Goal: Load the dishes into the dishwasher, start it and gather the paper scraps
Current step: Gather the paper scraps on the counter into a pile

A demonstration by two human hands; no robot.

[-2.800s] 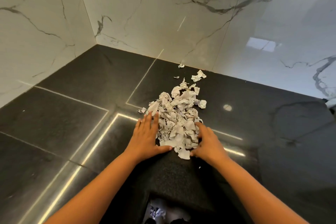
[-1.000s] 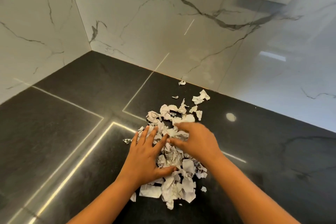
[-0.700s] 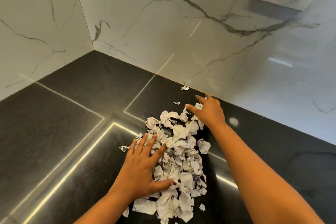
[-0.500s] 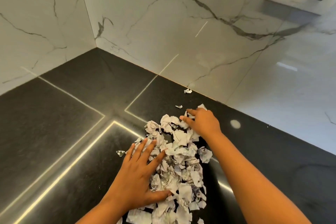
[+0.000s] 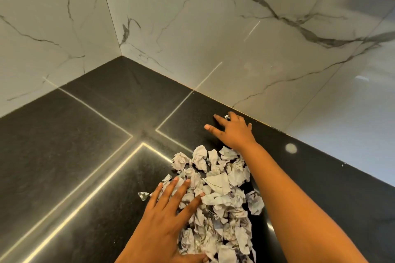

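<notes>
The counter (image 5: pixel 64 145) ends at two marble walls, the back wall (image 5: pixel 213 38) and the left wall (image 5: pixel 42 28), which close off its far corner. From that corner, open dark surface runs along the left wall and down toward the near edge. The heap of paper scraps (image 5: pixel 220 188) blocks the middle. The left hand (image 5: pixel 168 220) lies flat on the heap's left side and the right forearm crosses its right side. The right hand (image 5: pixel 233 132) is spread by the back edge, with a small scrap (image 5: pixel 227 116) at its fingers. One loose scrap (image 5: pixel 143 196) lies just left of the heap. Right of the forearm, the counter is bare.
</notes>
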